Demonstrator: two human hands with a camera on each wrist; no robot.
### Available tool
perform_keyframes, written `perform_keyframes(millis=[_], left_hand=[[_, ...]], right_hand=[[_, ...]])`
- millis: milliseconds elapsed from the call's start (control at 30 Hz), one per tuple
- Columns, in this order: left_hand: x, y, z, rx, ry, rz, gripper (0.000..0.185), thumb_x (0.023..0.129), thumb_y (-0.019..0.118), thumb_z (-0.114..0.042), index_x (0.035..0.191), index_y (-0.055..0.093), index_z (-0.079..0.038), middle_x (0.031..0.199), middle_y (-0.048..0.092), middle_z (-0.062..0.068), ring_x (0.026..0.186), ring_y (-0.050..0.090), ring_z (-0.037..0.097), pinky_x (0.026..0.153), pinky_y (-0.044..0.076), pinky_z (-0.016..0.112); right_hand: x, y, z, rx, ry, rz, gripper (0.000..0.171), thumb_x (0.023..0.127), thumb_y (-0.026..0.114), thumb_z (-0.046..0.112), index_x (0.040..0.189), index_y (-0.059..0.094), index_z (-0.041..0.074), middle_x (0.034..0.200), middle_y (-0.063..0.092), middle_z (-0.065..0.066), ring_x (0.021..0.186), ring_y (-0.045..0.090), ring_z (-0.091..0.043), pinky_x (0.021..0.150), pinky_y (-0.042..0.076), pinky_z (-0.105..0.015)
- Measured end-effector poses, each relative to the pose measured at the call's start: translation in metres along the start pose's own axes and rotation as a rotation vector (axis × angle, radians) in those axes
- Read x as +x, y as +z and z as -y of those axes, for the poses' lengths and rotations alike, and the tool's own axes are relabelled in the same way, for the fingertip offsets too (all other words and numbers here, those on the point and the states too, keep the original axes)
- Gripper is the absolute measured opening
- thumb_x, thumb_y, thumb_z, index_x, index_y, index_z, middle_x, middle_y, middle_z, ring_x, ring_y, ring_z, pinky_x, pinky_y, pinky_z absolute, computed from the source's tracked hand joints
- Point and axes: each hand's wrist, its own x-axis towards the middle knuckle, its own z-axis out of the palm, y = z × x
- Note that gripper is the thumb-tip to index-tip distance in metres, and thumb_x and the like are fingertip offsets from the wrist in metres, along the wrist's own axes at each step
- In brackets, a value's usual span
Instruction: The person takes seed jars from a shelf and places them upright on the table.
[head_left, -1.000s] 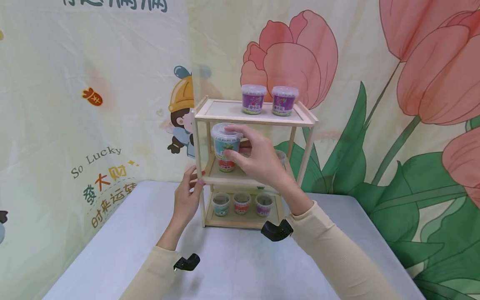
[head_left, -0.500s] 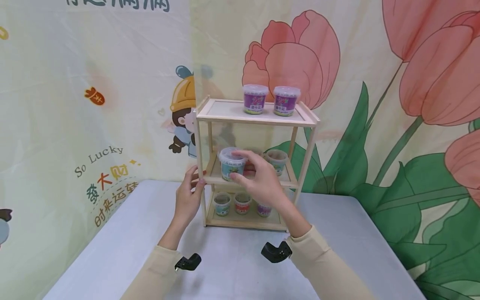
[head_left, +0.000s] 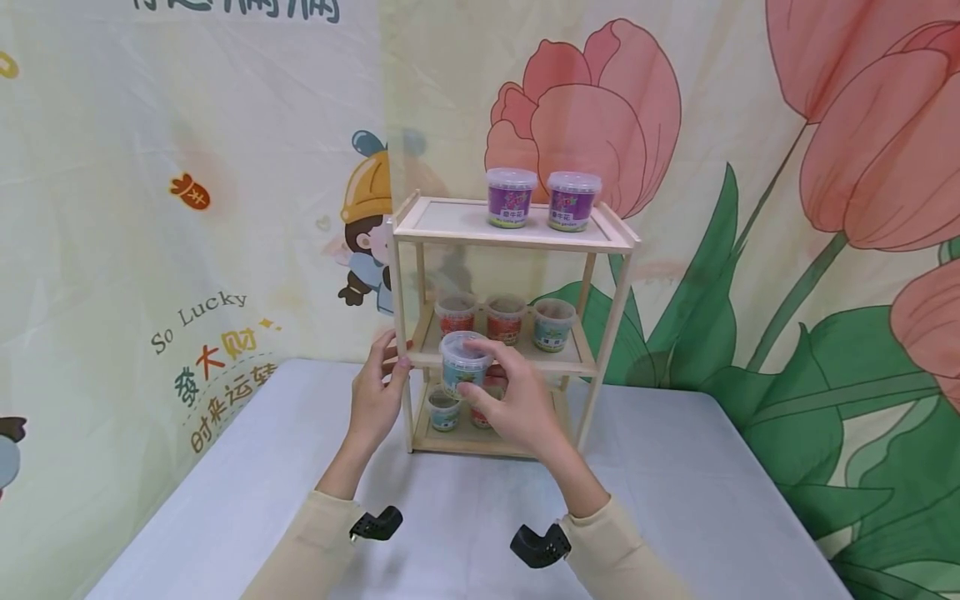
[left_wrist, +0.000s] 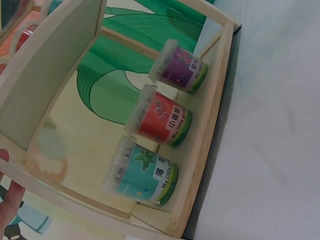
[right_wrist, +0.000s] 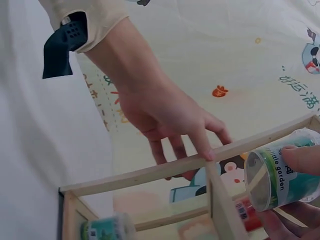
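On the far left, the backdrop (head_left: 187, 250) carries the printed words "So Lucky" above orange and green Chinese characters, beside a cartoon child in a yellow hat.

The left hand (head_left: 377, 398) grips the front left post of the wooden rack (head_left: 517, 237) at the height of its middle shelf, thumb and fingers wrapped round the wood. The right wrist view shows those fingers curled over the shelf's front rail.

Just right of that post, the right hand (head_left: 510, 400) holds a teal cup (head_left: 462, 364) with a clear lid, thumb on the lower side and fingers over the lid's far edge. The cup is in the air in front of the rack, level with the middle shelf's front edge and not resting on any shelf. In the right wrist view the label reads "little garden".

On the bottom shelf, the left wrist view shows three lidded cups in a row: a teal one (left_wrist: 145, 172), a red one (left_wrist: 160, 120) and a purple one (left_wrist: 180, 67). The teal and red labels bear "My little garden" with Chinese characters. The middle shelf holds two red cups (head_left: 456, 315) and a bluish cup (head_left: 553, 325). The top shelf holds two purple cups (head_left: 510, 197); their writing is too small to read.

The rack stands on the grey counter (head_left: 675, 500). Large pink tulips fill the backdrop on the right.
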Motion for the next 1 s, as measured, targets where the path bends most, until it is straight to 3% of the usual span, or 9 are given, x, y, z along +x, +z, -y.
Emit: perform_keyframes(millis=[367,1000], left_hand=[[0.001,0.0,0.003,0.007,0.007,0.006,0.048,0.112,0.057,-0.027,0.158,0.044,-0.033,0.142,0.065,0.01,0.121,0.069,0.034,0.098,0.057,0.058],[0.001,-0.001,0.003,0.025,0.021,0.004,0.049,0.111,0.058,-0.028,0.157,0.044,-0.03,0.143,0.066,0.01,0.119,0.07,0.033,0.097,0.058,0.058]], right_hand=[[-0.03,0.027,-0.024,0.018,0.081,0.001,0.054,0.093,0.084,0.014,0.143,0.064,0.02,0.129,0.067,-0.005,0.105,0.071,-0.02,0.091,0.062,-0.045],[-0.05,0.066,-0.048,0.019,0.117,-0.039,0.055,0.09,0.085,0.006,0.14,0.066,0.018,0.127,0.067,-0.008,0.109,0.07,-0.022,0.094,0.061,-0.038]])
